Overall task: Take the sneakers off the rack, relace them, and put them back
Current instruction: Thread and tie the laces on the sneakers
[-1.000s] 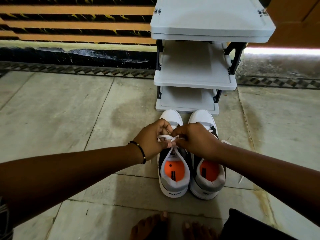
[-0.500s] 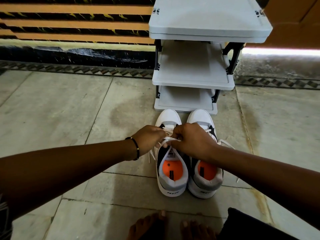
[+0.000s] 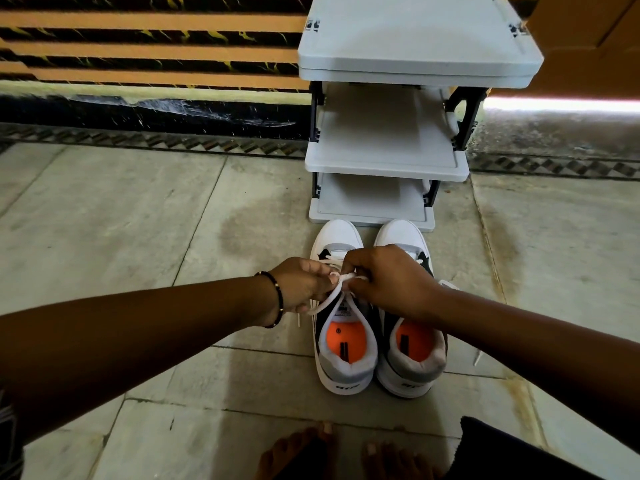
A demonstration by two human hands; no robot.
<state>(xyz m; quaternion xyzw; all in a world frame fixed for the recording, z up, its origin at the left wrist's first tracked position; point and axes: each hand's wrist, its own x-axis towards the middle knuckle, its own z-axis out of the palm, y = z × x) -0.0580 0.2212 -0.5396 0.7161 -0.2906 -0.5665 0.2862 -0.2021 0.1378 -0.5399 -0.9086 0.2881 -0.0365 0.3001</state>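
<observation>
I am tying the flat white lace (image 3: 341, 278) over the left of two white, grey and black sneakers (image 3: 343, 344), which are standing side by side at lower centre of the frame. My left hand (image 3: 303, 285) and right hand (image 3: 388, 280) are both pinching lace strands, fingers curled tight. If either pinch slackens, I judge the knot would loosen. The three-shelf grey plastic rack (image 3: 388, 161) is standing just above the toes.
</observation>
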